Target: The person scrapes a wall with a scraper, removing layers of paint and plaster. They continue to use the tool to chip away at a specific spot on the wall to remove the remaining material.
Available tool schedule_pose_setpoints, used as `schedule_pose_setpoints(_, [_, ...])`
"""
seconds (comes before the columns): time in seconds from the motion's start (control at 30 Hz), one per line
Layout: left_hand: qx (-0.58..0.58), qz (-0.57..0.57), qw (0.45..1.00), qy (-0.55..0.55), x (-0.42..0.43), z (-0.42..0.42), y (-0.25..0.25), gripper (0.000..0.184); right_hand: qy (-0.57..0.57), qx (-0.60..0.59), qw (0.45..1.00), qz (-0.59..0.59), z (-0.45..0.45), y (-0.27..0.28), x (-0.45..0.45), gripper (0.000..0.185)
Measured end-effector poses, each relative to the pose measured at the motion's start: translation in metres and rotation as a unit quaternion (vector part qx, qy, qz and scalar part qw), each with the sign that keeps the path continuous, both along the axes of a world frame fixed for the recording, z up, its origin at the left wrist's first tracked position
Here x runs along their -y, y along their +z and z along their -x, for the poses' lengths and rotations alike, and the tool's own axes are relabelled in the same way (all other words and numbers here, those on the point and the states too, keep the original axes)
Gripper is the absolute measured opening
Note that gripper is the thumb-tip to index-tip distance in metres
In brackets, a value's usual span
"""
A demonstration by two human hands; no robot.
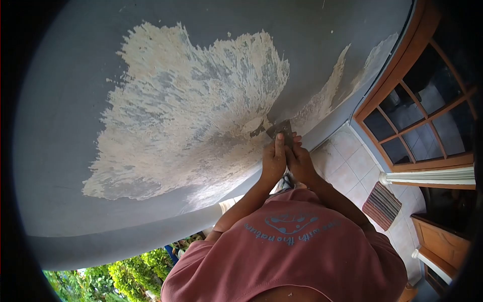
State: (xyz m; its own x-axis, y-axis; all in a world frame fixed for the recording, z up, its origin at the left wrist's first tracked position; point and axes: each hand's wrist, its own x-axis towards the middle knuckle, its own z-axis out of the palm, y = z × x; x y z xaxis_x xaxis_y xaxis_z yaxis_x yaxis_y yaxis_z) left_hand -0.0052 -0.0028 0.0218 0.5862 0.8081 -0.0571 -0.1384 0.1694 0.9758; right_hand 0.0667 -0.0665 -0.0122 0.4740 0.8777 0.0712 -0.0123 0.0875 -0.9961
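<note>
Near the middle of the head view, a scraper (279, 127) with a flat, dirty grey blade points away from me at the wall. My left hand (273, 162) is closed on it, thumb stretched along the tool towards the blade. Pressed close beside it, my right hand (300, 162) also grips the scraper, its fingers wrapped round the far side. Most of the handle is hidden by both hands. The blade is at the edge of a large rough pale patch (191, 110) on the grey wall (75, 100). Whether it touches the surface I cannot tell.
Narrower bare strips (329, 85) mark the wall to the right. A wooden-framed window (422, 110) stands at the right, above pale floor tiles (347, 151) and a striped mat (382, 205). Green bushes (141, 274) show at the lower left.
</note>
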Motion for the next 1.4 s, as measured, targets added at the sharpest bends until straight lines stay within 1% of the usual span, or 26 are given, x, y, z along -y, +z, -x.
schedule_pose_setpoints(0.03, [-0.004, -0.007, 1.000, 0.003, 0.000, 0.001, 0.015, 0.054, -0.014, 0.007, 1.000, -0.016, 0.003, 0.005, -0.002, 0.019])
schedule_pose_setpoints(0.13, [0.008, -0.006, 1.000, 0.010, 0.007, 0.003, 0.035, 0.054, 0.022, 0.024, 0.999, 0.031, -0.004, 0.032, -0.001, 0.019])
schedule_pose_setpoints(0.17, [0.023, -0.016, 1.000, 0.009, 0.002, 0.000, 0.039, 0.054, 0.023, 0.029, 0.999, 0.028, -0.004, 0.025, -0.002, 0.019])
schedule_pose_setpoints(0.2, [-0.005, -0.032, 0.999, -0.001, -0.001, 0.002, 0.032, 0.054, 0.023, 0.037, 0.999, 0.022, -0.006, 0.011, -0.002, 0.019])
schedule_pose_setpoints(0.27, [-0.061, -0.065, 0.996, -0.021, -0.005, 0.006, 0.007, 0.054, 0.006, 0.040, 0.999, 0.002, -0.004, 0.004, -0.004, 0.019])
schedule_pose_setpoints(0.33, [-0.035, -0.054, 0.998, -0.012, -0.005, 0.004, 0.013, 0.054, -0.026, 0.026, 0.999, -0.013, 0.003, 0.007, -0.002, 0.018])
schedule_pose_setpoints(0.43, [0.003, -0.008, 1.000, 0.003, 0.003, 0.004, 0.028, 0.054, -0.006, 0.051, 0.998, -0.033, 0.000, 0.026, -0.005, 0.018])
schedule_pose_setpoints(0.5, [0.010, 0.004, 1.000, -0.008, -0.002, 0.002, 0.032, 0.054, 0.001, 0.057, 0.998, 0.001, -0.004, 0.018, -0.004, 0.017])
schedule_pose_setpoints(0.57, [-0.034, -0.032, 0.999, -0.017, -0.005, 0.003, 0.010, 0.055, -0.002, 0.063, 0.998, 0.010, -0.005, 0.004, -0.005, 0.017])
schedule_pose_setpoints(0.6, [-0.056, -0.048, 0.997, -0.023, -0.005, 0.002, 0.008, 0.055, -0.007, 0.067, 0.998, 0.006, -0.003, 0.002, -0.003, 0.017])
schedule_pose_setpoints(0.63, [-0.040, -0.035, 0.998, -0.017, -0.004, 0.003, 0.008, 0.055, -0.012, 0.072, 0.997, 0.004, -0.003, 0.001, -0.003, 0.017])
schedule_pose_setpoints(0.67, [-0.023, -0.020, 0.999, -0.012, -0.003, 0.003, 0.010, 0.054, -0.017, 0.059, 0.998, -0.024, -0.004, 0.002, -0.005, 0.017])
schedule_pose_setpoints(0.7, [-0.010, -0.001, 1.000, -0.007, 0.000, 0.005, 0.018, 0.054, -0.021, 0.044, 0.998, -0.048, 0.000, 0.022, -0.006, 0.017])
schedule_pose_setpoints(0.73, [0.004, -0.007, 1.000, 0.003, 0.003, 0.005, 0.035, 0.054, -0.022, 0.026, 0.997, -0.067, 0.004, 0.032, -0.003, 0.016])
schedule_pose_setpoints(0.83, [0.003, -0.015, 1.000, -0.017, -0.005, 0.006, 0.031, 0.054, -0.002, 0.060, 0.997, -0.056, -0.002, 0.019, -0.008, 0.019])
schedule_pose_setpoints(0.87, [-0.020, -0.032, 0.999, -0.033, -0.007, 0.007, 0.021, 0.054, 0.003, 0.060, 0.998, -0.031, -0.005, 0.012, -0.007, 0.018])
schedule_pose_setpoints(0.93, [-0.051, -0.046, 0.997, -0.026, -0.004, 0.005, 0.007, 0.055, 0.010, 0.062, 0.998, 0.021, -0.008, 0.001, -0.002, 0.015])
schedule_pose_setpoints(0.97, [-0.064, -0.051, 0.996, -0.022, -0.002, 0.004, 0.002, 0.055, -0.006, 0.068, 0.998, -0.005, -0.006, -0.001, -0.002, 0.015])
schedule_pose_setpoints(1.03, [-0.035, -0.017, 0.999, -0.022, -0.003, 0.004, 0.012, 0.056, -0.041, 0.078, 0.995, -0.049, 0.001, 0.007, -0.002, 0.015])
schedule_pose_setpoints(1.1, [-0.003, 0.023, 1.000, -0.011, 0.000, 0.005, 0.034, 0.056, -0.001, 0.050, 0.999, -0.023, -0.003, 0.030, -0.001, 0.015])
schedule_pose_setpoints(1.13, [-0.009, 0.009, 1.000, -0.021, -0.003, 0.005, 0.039, 0.055, 0.020, 0.036, 0.999, -0.014, -0.005, 0.038, -0.003, 0.016])
schedule_pose_setpoints(1.17, [-0.023, -0.016, 0.999, -0.027, -0.005, 0.007, 0.035, 0.055, 0.014, 0.041, 0.999, -0.012, -0.005, 0.030, -0.003, 0.016])
schedule_pose_setpoints(1.23, [-0.048, -0.066, 0.996, -0.044, -0.010, 0.005, 0.016, 0.056, -0.002, 0.053, 0.999, -0.009, -0.007, 0.005, -0.005, 0.016])
schedule_pose_setpoints(1.27, [-0.060, -0.074, 0.995, -0.031, -0.007, 0.004, 0.005, 0.056, -0.009, 0.059, 0.998, -0.006, -0.005, -0.001, -0.004, 0.016])
schedule_pose_setpoints(1.37, [-0.051, 0.016, 0.998, -0.017, 0.001, 0.005, 0.013, 0.056, -0.025, 0.081, 0.996, 0.000, -0.002, -0.006, 0.001, 0.016])
schedule_pose_setpoints(1.4, [-0.035, 0.006, 0.999, -0.023, 0.002, 0.006, 0.013, 0.056, -0.027, 0.091, 0.996, 0.004, -0.001, -0.003, 0.003, 0.016])
